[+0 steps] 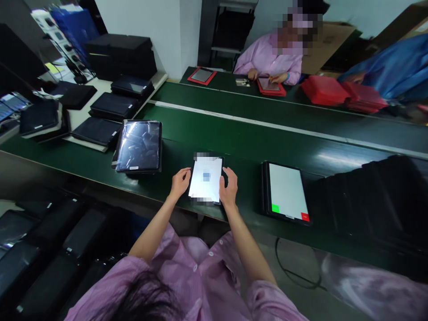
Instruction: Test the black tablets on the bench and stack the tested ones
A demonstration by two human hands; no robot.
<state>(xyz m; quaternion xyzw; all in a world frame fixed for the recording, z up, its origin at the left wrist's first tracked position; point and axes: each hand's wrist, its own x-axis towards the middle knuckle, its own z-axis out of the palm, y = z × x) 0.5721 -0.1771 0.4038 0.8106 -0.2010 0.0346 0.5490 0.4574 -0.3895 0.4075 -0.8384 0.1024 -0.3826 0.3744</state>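
Observation:
A tablet (pixel 204 187) with a lit white screen is in front of me at the near side of the green bench, part of its picture pixelated. My left hand (pixel 180 182) grips its left edge with bent fingers. On the opposite edge, my right hand (pixel 228 187) holds it with the thumb along the side. To the left is a stack of tablets (pixel 138 145) whose top one has a dark, glossy screen. On the right, another stack is topped by a tablet (pixel 286 187) showing a white screen with green and red corner squares.
Dark tablet stacks (pixel 113 106) stand at the left, and more dark units (pixel 43 267) fill the lower left. Black stacks (pixel 374 196) line the right. Across the green bench (pixel 214 120), a co-worker in pink handles a red-cased tablet (pixel 271 88) near red piles (pixel 324 90).

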